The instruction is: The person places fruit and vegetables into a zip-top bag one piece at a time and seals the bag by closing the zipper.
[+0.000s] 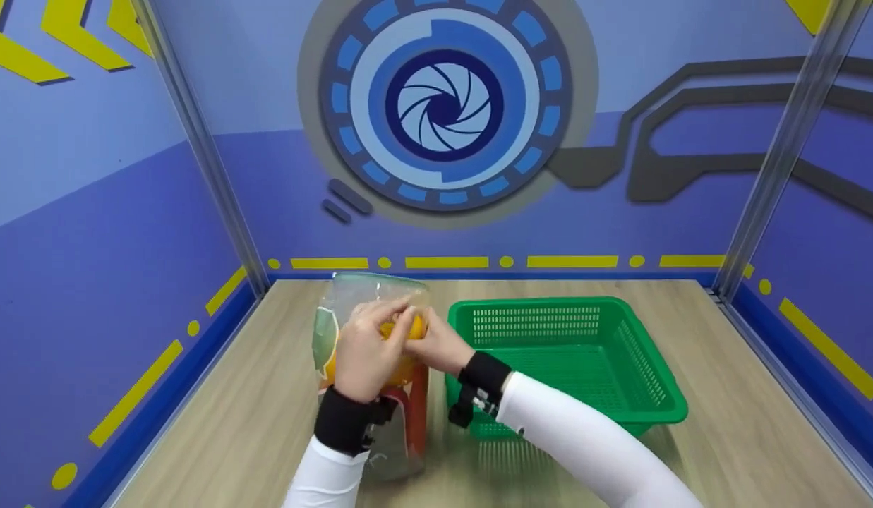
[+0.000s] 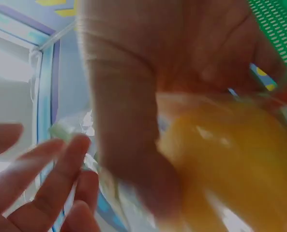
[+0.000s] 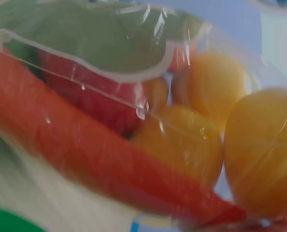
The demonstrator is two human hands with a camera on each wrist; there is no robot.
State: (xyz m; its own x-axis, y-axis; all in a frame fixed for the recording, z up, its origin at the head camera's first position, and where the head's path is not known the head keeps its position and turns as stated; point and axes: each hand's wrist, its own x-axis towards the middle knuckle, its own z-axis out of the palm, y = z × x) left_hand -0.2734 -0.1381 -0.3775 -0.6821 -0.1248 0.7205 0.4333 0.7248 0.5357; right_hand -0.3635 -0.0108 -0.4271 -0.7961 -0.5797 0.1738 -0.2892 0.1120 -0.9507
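A clear plastic bag (image 1: 369,288) with a printed green pattern stands upright in the head view, left of the basket. Both hands meet at its upper part. My left hand (image 1: 365,353) pinches the bag with thumb and fingers close together. From the other side, my right hand (image 1: 440,346) grips it beside a yellow-orange round item (image 1: 416,327). Through the film, the right wrist view shows a long red pepper-like piece (image 3: 85,130), a dark red piece (image 3: 92,92) and several yellow-orange round pieces (image 3: 262,154). Fingers hide part of the bag's edge; the left wrist view is blurred.
A green plastic basket (image 1: 542,302) with perforated walls stands right of the bag, partly behind the right forearm. Both are on a wood-patterned table (image 1: 217,430). Blue printed panels (image 1: 690,233) and metal posts (image 1: 217,169) border the table at the back and sides.
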